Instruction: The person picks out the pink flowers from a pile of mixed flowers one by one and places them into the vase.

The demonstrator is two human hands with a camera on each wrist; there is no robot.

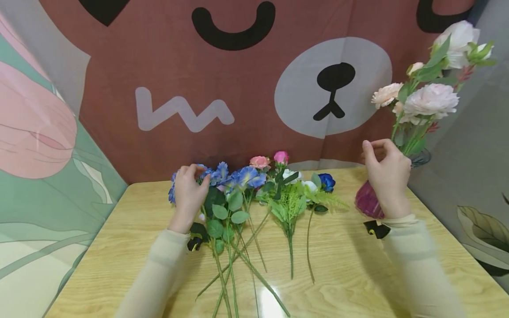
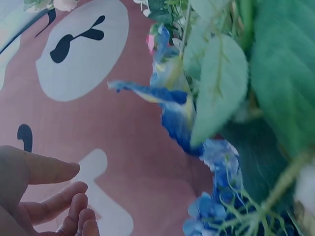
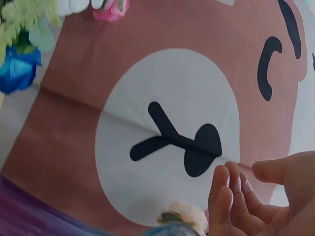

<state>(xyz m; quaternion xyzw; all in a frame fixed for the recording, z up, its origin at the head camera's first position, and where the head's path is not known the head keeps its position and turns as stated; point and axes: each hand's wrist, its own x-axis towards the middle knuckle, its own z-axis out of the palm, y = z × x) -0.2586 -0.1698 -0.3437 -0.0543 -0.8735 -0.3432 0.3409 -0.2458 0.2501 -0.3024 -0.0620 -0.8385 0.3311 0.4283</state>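
Observation:
My left hand (image 1: 190,194) hovers over the left end of a row of artificial flowers, nearest to the blue flowers (image 1: 246,176). In the left wrist view its thumb and fingers curve loosely, with a gap between them and nothing held. My right hand (image 1: 389,179) is raised in front of a purple glass vase (image 1: 366,201), partly hiding it. The right wrist view shows that hand's fingers relaxed and empty. Pale pink and white flowers (image 1: 431,100) stand in the vase, leaning right. Whether the right hand touches the vase cannot be told.
Green leafy sprigs (image 1: 292,207), a pink rose (image 1: 281,157) and a dark blue rose (image 1: 327,182) lie along the back of the wooden table (image 1: 338,282). Several long stems cross toward the front edge. A printed cloth (image 1: 246,84) hangs behind.

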